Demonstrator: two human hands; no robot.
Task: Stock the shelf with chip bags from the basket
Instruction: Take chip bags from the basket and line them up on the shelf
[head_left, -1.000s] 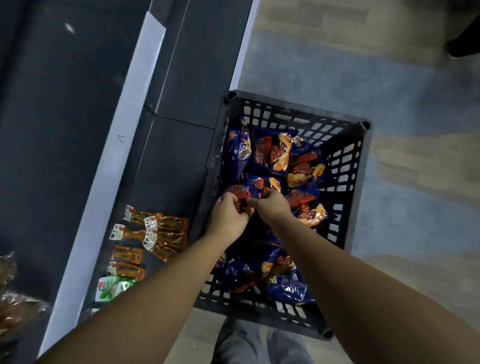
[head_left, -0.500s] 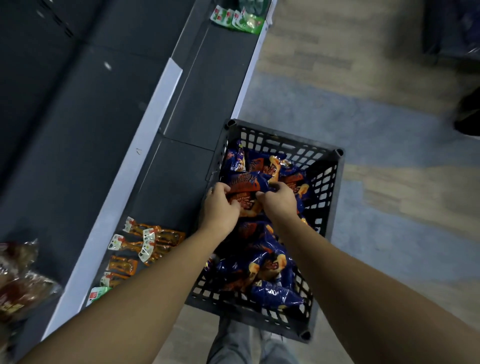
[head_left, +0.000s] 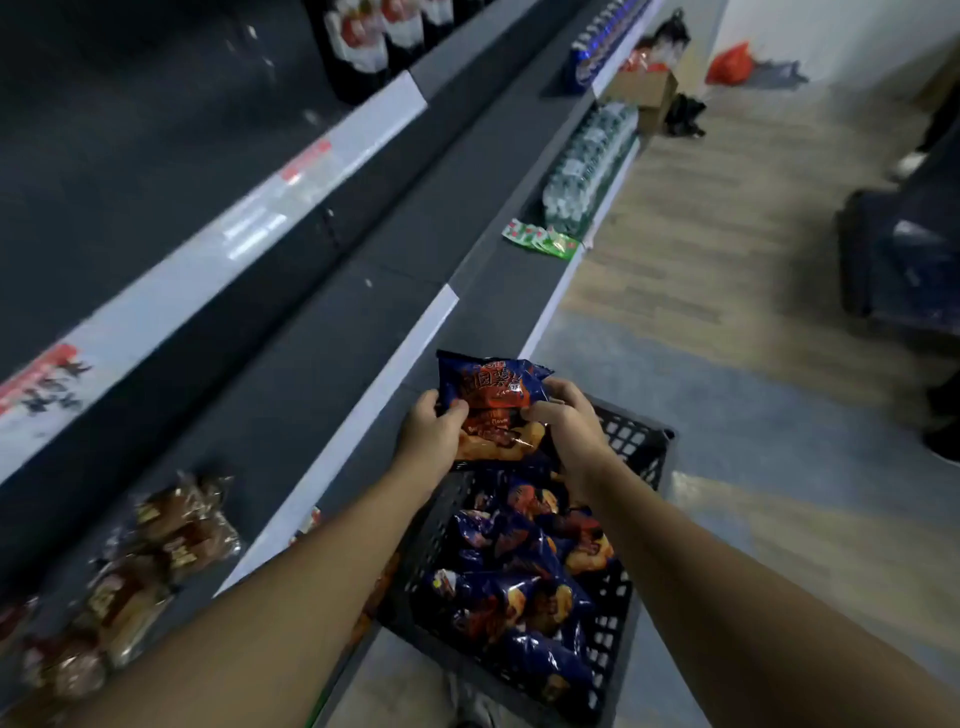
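A blue and orange chip bag (head_left: 491, 400) is held up above the black plastic basket (head_left: 636, 452). My left hand (head_left: 431, 439) grips its left edge and my right hand (head_left: 563, 421) grips its right edge. Several more blue chip bags (head_left: 519, 587) lie piled inside the basket on the floor below my arms. The dark grey shelf (head_left: 332, 332) runs along the left, with a bare stretch of board beside the lifted bag.
Wrapped brown buns (head_left: 156, 551) lie on the shelf at lower left. Green packets (head_left: 543, 240) and shrink-wrapped water bottles (head_left: 589, 161) sit farther along the bottom shelf. A cardboard box (head_left: 644, 96) and a dark cart (head_left: 893, 260) stand on the aisle floor.
Both hands have lifted one chip bag out of the basket and raised it. The view has tilted up from the basket to the shelves and the aisle.
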